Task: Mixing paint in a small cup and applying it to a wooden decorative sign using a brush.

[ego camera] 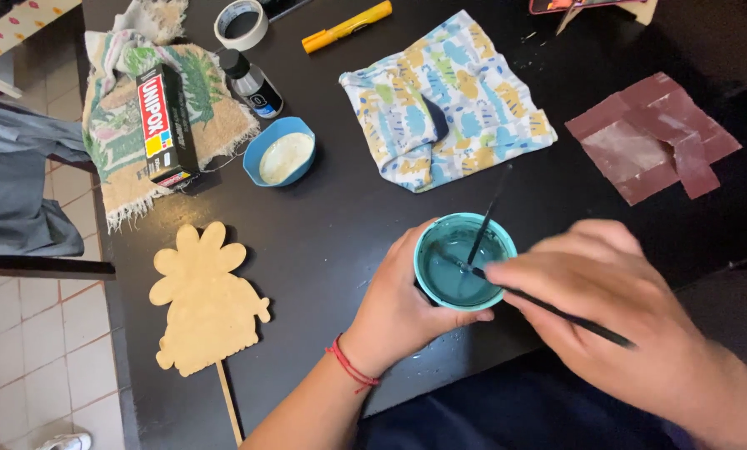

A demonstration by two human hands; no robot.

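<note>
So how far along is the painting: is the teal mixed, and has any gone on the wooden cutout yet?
Looks set out: wooden cutout lies bare and unpainted on the table, beside a blue dish of white paint. In hand: left hand grips the cup of teal paint while right hand works a thin brush in it. Left: no teal on the cutout yet.
</note>
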